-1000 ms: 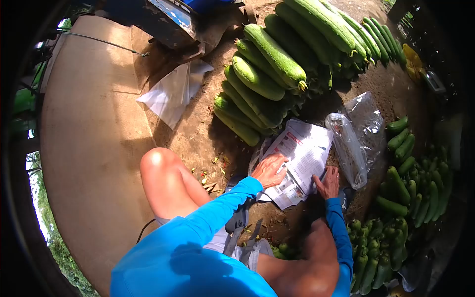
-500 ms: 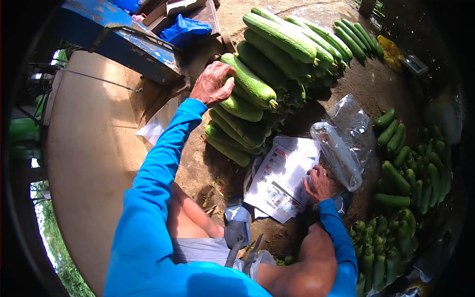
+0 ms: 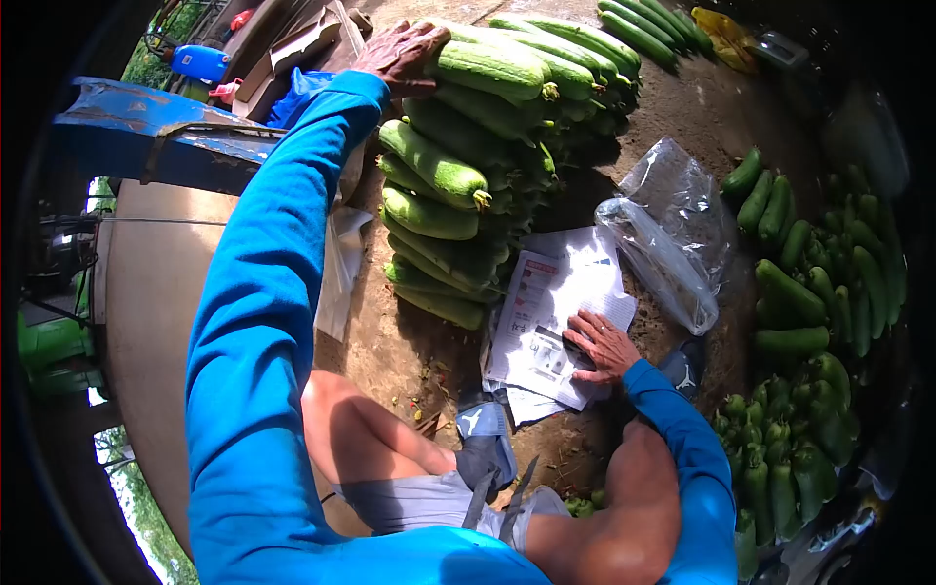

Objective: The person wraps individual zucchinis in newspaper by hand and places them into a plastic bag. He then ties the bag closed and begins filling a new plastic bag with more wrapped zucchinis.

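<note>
My left hand (image 3: pixel 402 58) reaches to the far end of the big gourd pile, its fingers at the end of a light green gourd (image 3: pixel 489 70) on top; whether they grip it is hard to tell. Nearer me in the same pile lies another gourd (image 3: pixel 434 163). My right hand (image 3: pixel 602 346) rests with fingers spread on a stack of newspaper sheets (image 3: pixel 546 292) on the ground between my feet and the pile. Beside the sheets lies a clear plastic bag (image 3: pixel 673 234).
Smaller green vegetables (image 3: pixel 790 292) are heaped at the right. A blue beam (image 3: pixel 166 122) crosses the upper left above a tan curved surface (image 3: pixel 146 292). A blue jug (image 3: pixel 200 62), cardboard (image 3: pixel 297 44) and a yellow bag (image 3: pixel 723 39) lie farther off.
My left hand has moved away from the nearer gourd to the far, upper part of the pile. My right hand has shifted left and lies flatter on the newspaper. The view has shifted.
</note>
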Tool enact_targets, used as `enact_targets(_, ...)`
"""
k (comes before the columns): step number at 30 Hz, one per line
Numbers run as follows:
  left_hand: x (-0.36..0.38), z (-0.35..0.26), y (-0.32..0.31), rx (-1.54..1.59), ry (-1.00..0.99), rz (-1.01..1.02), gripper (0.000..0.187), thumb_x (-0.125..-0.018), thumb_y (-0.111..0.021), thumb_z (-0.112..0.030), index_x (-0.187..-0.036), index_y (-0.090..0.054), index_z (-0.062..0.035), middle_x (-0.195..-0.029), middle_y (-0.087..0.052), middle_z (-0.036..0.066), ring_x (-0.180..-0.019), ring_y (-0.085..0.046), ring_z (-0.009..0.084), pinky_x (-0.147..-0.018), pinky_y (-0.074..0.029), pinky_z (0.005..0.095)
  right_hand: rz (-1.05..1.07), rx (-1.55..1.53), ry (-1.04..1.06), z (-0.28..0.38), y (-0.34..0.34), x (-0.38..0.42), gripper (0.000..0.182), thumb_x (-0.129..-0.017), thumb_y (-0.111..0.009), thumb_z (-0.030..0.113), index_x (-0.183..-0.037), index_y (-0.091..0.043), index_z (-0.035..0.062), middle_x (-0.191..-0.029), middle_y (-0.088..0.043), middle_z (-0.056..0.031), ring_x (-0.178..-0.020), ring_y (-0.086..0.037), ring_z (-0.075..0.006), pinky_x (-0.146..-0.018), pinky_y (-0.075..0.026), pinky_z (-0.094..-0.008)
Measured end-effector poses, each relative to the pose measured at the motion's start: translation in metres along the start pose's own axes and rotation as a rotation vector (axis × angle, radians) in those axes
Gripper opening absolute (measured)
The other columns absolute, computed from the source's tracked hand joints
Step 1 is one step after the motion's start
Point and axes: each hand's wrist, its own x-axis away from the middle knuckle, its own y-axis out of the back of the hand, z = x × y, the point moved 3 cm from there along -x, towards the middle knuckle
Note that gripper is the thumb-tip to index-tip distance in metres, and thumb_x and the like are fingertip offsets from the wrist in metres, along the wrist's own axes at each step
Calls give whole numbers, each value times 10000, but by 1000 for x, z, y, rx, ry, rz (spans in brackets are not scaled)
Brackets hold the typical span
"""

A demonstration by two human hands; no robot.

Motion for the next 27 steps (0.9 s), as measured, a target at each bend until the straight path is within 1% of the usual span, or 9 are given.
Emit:
enact_targets(3, 1, -20, 39, -107, 156, 304, 904, -707, -733, -550, -1444, -423, -128, -1471, -449, 154, -1376, -396, 340, -1172, -263, 487, -43, 4, -17, 2, -1, 2, 841, -791, -620, 597, -1461, -415, 131, -1551, -326, -125, -1469, -229, -329, -1201, -193, -463)
enact_targets(5, 22, -36, 70, -34, 176, 267, 876, -702, -730, -575, -1401, -486, -106, -1473, -460, 152, -1383, -402, 328, -1167, -270, 487, -155, 9, -18, 7, 2, 4, 749, -812, -621, 534, -1398, -477, 91, -1518, -362, -137, -1430, -291, -347, -1167, -257, -470)
enact_targets(8, 64, -63, 96, 239, 210, 78, 700, -724, -748, -388, -1285, -547, -20, -1210, -634, 207, -1139, -611, 364, -996, -472, 390, -207, -17, -82, 7, 8, 3, 682, -800, -655, 454, -1337, -503, 63, -1457, -408, -163, -1351, -376, -349, -1103, -341, -469)
enact_targets(9, 81, -72, 94, 396, 128, -36, 512, -749, -717, -391, -1089, -579, -34, -923, -651, 175, -836, -655, 355, -763, -511, 408, -252, -34, -93, 12, 3, 8, 664, -794, -664, 432, -1319, -509, 56, -1435, -422, -170, -1327, -397, -348, -1081, -364, -465)
enact_targets(13, 147, -175, 106, 1117, 317, 189, 462, -681, -694, -218, -1078, -583, -8, -917, -636, 82, -851, -621, 159, -793, -505, 293, -23, -17, 190, 38, -6, 7, 752, -775, -684, 477, -1338, -507, 10, -1474, -385, -180, -1371, -358, -345, -1099, -349, -463)
enact_targets(19, 196, -338, -26, 1709, 483, 494, 499, -717, -693, -297, -1106, -605, 4, -995, -617, 88, -960, -581, 187, -848, -454, 313, 219, 2, 200, 31, -19, 17, 1010, -645, -781, 474, -1468, -352, 77, -1527, -329, -155, -1421, -311, -319, -1168, -259, -446)
enact_targets(22, 188, -392, -94, 1868, 640, 727, 382, -835, -597, -351, -1053, -600, -37, -916, -583, 69, -843, -589, 148, -759, -480, 298, 54, 63, 299, 33, 6, 23, 772, -676, -735, 403, -1343, -474, 116, -1455, -418, -110, -1353, -407, -268, -1140, -310, -386)
enact_targets(25, 170, -414, -149, 1802, 233, 557, 477, -966, -425, -431, -1132, -599, -19, -981, -596, 78, -993, -575, 164, -905, -430, 304, 7, -13, 266, 32, 0, 29, 549, -724, -708, 344, -1188, -542, 102, -1312, -493, -114, -1239, -488, -272, -1007, -426, -386)
enact_targets(27, 158, -421, -158, 1799, 206, 603, 508, -1000, -362, -424, -1204, -596, -22, -1082, -612, 78, -1063, -556, 174, -991, -387, 314, 50, -92, 197, 35, 0, 27, 438, -745, -699, 322, -1097, -571, 97, -1221, -528, -109, -1172, -522, -272, -918, -481, -387)
